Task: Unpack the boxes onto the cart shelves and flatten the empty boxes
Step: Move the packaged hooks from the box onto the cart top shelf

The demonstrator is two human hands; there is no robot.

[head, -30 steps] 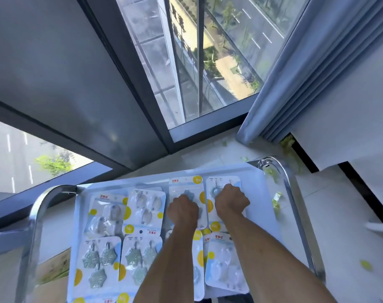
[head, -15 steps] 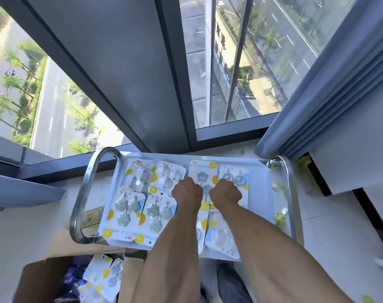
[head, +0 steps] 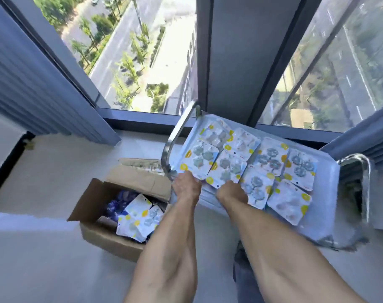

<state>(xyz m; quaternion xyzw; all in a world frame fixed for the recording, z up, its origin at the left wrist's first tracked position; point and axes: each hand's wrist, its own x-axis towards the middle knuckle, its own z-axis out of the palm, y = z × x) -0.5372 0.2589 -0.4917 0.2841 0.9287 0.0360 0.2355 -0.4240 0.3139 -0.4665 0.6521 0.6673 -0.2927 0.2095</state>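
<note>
Packs [head: 247, 169] of small hooks on white cards with yellow dots cover the top shelf [head: 329, 206] of the cart, laid flat in overlapping rows from the left rail [head: 175, 136] across to near the right rail [head: 361, 162]. Some cards carry grey flower-shaped pieces, others clear round ones.

The left hand [head: 186, 186] sits at the near left corner of the shelf, fingers curled under, touching the near edge of the corner pack [head: 200, 160]. The right hand [head: 231, 192] is just beside it, also curled, on the near edge of the next pack [head: 226, 169] over. Whether either hand pinches a card or only presses on it cannot be told; the fingers are hidden under the knuckles. Both forearms reach up from the bottom of the view, bare.

A cardboard box [head: 112, 235] stands open on the floor to the left of the cart, near the left forearm, its flaps spread. More packs [head: 138, 221] lie inside it, tilted and stacked loosely over something dark blue [head: 120, 200].

The cart stands against a window [head: 131, 51] with a wide dark post [head: 230, 51]. Grey curtains [head: 33, 84] hang at far left and far right. The picture is blurred, and print on the cards cannot be read.
</note>
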